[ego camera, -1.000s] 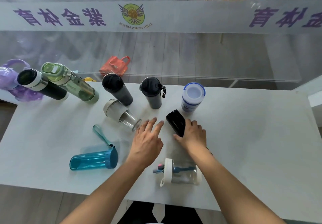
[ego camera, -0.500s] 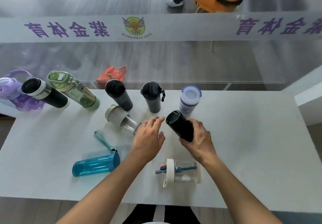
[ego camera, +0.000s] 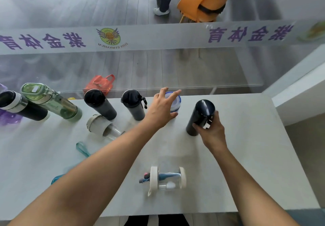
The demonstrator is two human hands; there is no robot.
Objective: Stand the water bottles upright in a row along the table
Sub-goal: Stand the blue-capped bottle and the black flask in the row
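While the right hand (ego camera: 212, 130) grips the black bottle (ego camera: 200, 118) around its lower half, that bottle stands on the white table (ego camera: 246, 146), right of the blue-rimmed white bottle (ego camera: 175, 102). Fingers spread, the left hand (ego camera: 162, 107) reaches over the white bottle's lid without closing on it. Farther left, two dark bottles (ego camera: 101, 105) stand along the far edge. A clear bottle (ego camera: 167, 178) lies on its side near the front.

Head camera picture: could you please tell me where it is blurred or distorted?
Head view: the clear bottle lying near the front edge is motion-smeared; wide-angle distortion fans the upright bottles outward, like the green bottle; the glass partition carries hazy reflections.
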